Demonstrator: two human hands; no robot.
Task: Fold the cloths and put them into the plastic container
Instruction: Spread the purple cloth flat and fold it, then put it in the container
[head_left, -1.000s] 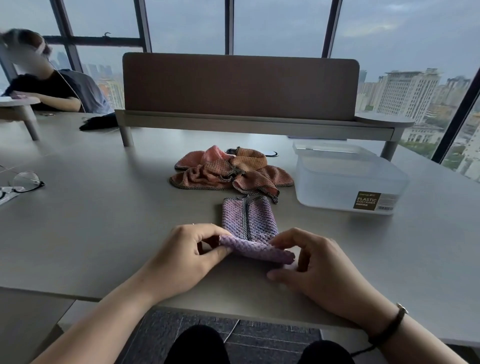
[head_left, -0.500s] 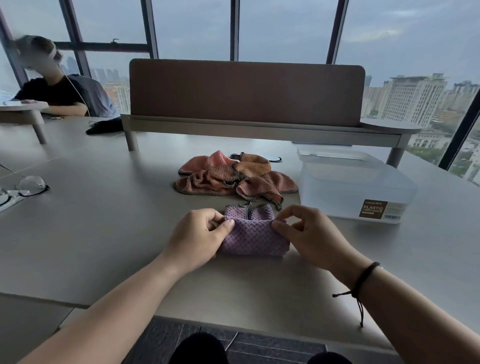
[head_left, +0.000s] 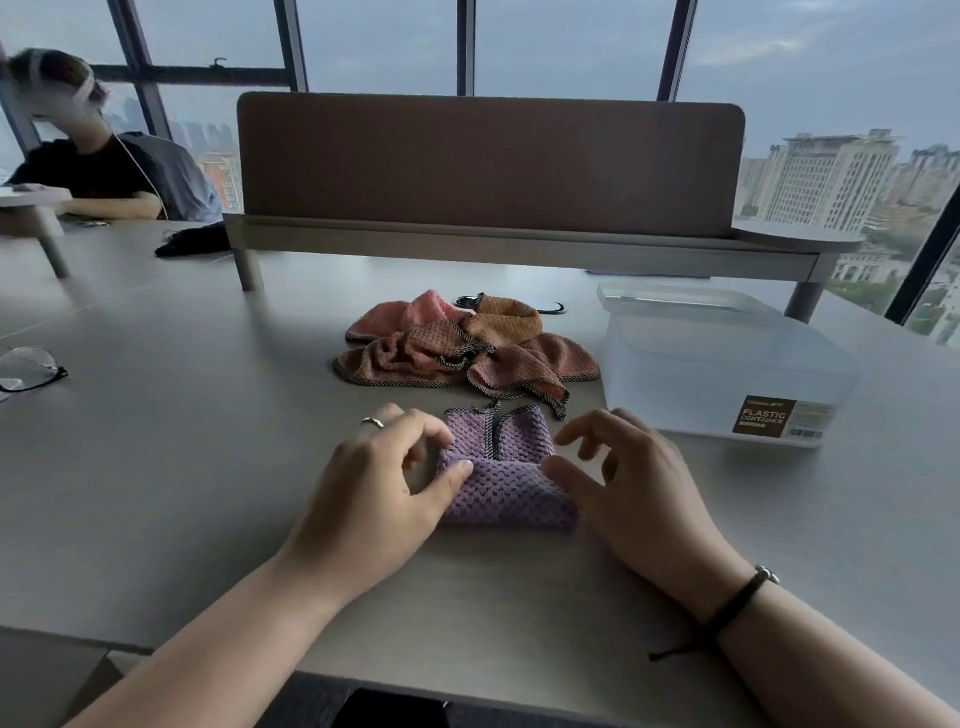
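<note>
Head view: folded purple waffle-weave cloth on grey table, a hand at each end.
Left hand and right hand: grip loose, fingers relaxed, thumbs touching the fold, holding nothing. Judgement: press the crease flat and square the edges before lifting. Crumpled orange-pink cloths lie beyond. Translucent plastic box, far right; brown label reads "PLASTIC CONTAINER", smaller print illegible.

Folded purple cloth on worktop, left hand and right hand flanking, thumbs touching it. Crumpled orange cloths behind; plastic container to right.
</note>
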